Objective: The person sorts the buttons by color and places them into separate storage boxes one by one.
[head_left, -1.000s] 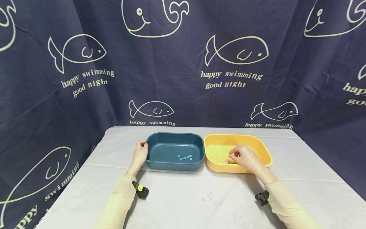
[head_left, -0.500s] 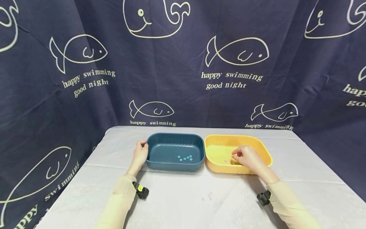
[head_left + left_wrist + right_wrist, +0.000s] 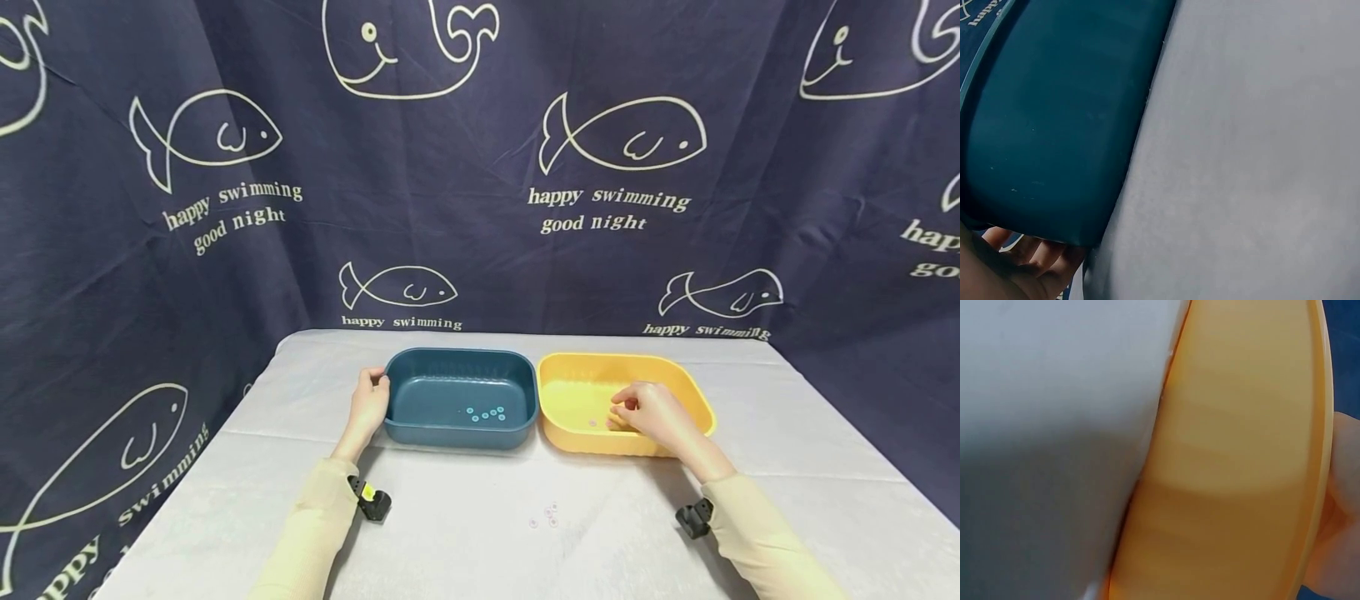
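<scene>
Glossy yellow tray (image 3: 600,442) with rounded corners on a white table (image 3: 465,533); inside lies a tiny pink disc (image 3: 592,423). The right hand (image 3: 654,410) bends over it, any pinch unclear. The left hand (image 3: 367,405) touches a teal tray (image 3: 457,436), grip unclear.

White tabletop (image 3: 465,525) with bins (image 3: 459,436), pinkish discs (image 3: 552,523)

1. One blue bin (image 3: 457,436); right of it, one yellow bin (image 3: 588,442).
2. In the blue bin, six teal discs (image 3: 485,415).
3. Pale discs (image 3: 553,523): at least four before it, at least one rightward.
4. Two hands (image 3: 367,408), one either side.
</scene>
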Tool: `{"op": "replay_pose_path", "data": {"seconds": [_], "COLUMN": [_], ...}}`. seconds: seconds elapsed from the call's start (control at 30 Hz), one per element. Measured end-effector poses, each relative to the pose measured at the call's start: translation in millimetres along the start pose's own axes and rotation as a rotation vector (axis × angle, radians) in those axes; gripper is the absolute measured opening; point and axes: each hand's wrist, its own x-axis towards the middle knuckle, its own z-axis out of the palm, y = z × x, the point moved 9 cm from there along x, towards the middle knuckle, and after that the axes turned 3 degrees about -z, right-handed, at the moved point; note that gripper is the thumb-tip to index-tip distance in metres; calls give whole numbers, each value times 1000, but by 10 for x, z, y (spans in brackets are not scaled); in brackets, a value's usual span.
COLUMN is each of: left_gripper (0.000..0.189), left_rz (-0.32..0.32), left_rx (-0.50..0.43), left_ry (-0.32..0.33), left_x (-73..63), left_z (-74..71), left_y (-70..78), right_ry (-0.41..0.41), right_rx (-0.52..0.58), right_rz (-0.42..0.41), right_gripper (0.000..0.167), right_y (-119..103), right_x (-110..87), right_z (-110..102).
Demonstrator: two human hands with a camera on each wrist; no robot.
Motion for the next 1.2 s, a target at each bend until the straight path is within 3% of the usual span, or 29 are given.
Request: {"op": "replay_pose_path", "data": {"seconds": [0.47, 1.2], "left_gripper": [39, 38], "left_rz": [0, -7], "left_rx": [4, 11], "left_ry": [-1, -1], "left_x": [19, 23], "left_z": [-6, -9], "left_y": [-11, -5], "right_ry": [71, 162], "right_rx": [32, 125], "right_rz": [-74, -300], "right_gripper": [11, 9], "right_y": [-205, -839], "right_x": [-14, -90], "right_z": [-83, -92]}}
